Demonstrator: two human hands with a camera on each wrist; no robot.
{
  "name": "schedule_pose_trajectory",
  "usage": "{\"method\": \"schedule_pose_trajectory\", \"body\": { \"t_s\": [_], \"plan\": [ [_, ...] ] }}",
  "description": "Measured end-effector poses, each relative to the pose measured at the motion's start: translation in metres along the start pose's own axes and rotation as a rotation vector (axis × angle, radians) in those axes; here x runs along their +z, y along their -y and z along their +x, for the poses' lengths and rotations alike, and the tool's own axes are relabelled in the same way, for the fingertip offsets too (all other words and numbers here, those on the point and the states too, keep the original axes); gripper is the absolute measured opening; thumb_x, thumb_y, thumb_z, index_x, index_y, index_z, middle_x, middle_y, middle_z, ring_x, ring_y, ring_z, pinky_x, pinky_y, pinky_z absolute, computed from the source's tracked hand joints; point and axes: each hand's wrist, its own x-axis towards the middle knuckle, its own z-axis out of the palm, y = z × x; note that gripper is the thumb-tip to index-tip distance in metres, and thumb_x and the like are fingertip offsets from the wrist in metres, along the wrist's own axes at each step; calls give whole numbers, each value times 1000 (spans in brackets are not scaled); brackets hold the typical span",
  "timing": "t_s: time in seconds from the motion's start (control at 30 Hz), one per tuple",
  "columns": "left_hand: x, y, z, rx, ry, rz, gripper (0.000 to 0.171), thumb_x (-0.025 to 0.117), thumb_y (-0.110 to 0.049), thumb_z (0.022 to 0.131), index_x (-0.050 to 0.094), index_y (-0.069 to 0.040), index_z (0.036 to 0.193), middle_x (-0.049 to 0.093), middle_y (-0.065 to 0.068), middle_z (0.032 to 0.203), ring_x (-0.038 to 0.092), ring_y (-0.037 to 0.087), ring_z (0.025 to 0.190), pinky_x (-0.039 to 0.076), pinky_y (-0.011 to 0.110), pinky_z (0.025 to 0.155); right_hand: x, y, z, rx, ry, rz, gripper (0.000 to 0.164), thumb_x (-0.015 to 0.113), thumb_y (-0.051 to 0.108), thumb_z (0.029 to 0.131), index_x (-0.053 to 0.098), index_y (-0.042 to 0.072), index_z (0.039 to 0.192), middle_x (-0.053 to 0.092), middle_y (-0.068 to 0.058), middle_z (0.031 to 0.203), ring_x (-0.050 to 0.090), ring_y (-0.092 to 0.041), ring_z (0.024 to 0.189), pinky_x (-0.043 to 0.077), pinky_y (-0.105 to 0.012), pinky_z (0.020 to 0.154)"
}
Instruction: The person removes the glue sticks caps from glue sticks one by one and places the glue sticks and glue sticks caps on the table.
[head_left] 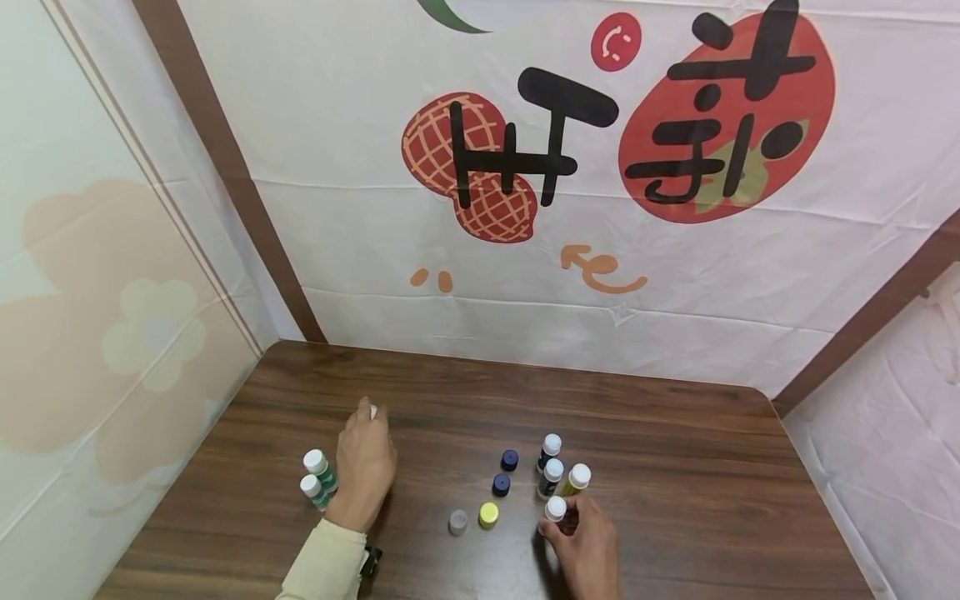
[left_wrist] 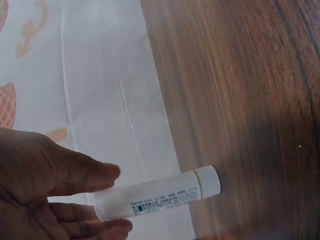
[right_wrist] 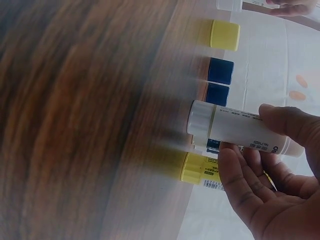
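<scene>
At the table's far left, my left hand point(head_left: 365, 458) pinches the upper end of a white glue stick point(left_wrist: 165, 197) between thumb and fingers; from above, mostly its white tip shows. Small print runs along its side, and its lower end is close to the wood. My right hand point(head_left: 588, 546) grips another white glue stick point(right_wrist: 245, 130) by its upper part, thumb on one side and fingers on the other. Right beside that one stand a yellow glue stick point(head_left: 577, 479) and two dark blue glue sticks point(head_left: 551, 475), all white-topped.
Two green glue sticks point(head_left: 318, 467) with white tops stand left of my left hand. Between the hands lie two dark blue caps point(head_left: 509, 460), a yellow cap point(head_left: 488, 515) and a greyish clear cap point(head_left: 458, 522). A printed cloth wall point(head_left: 450, 325) borders the table's back edge.
</scene>
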Motion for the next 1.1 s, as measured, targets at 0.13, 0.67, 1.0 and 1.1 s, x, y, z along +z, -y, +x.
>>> {"method": "schedule_pose_trajectory", "body": {
  "t_s": [0.13, 0.67, 1.0, 1.1],
  "plan": [
    [-1, -2, -2, 13, -61, -11, 25, 59, 8, 70, 65, 5, 95, 56, 24, 100, 56, 40, 77, 46, 48, 63, -1, 1, 0, -4, 4, 2, 31, 80, 16, 62, 58, 6, 81, 56, 2, 75, 56, -9, 64, 45, -23, 57],
    [-1, -4, -4, -10, -64, -35, 28, 60, 11, 67, 67, 2, 93, 57, 18, 83, 53, 32, 71, 47, 43, 54, -1, 1, 0, -2, -7, 8, 31, 80, 14, 61, 58, 6, 82, 57, 1, 75, 57, -10, 65, 46, -22, 57],
    [-2, -6, -6, -19, -53, -56, 16, 59, 6, 76, 66, 1, 89, 57, 19, 81, 55, 33, 72, 47, 43, 54, -2, 1, -2, -35, -22, 26, 32, 80, 14, 61, 58, 5, 83, 57, 1, 75, 57, -10, 64, 46, -21, 56],
    [-3, -7, -7, -23, -41, -74, 15, 59, 5, 78, 66, 0, 90, 57, 17, 80, 55, 31, 71, 47, 41, 54, -2, 0, -1, -34, -23, 20, 32, 80, 14, 61, 58, 5, 83, 57, 1, 75, 57, -10, 65, 46, -21, 57]
  ]
}}
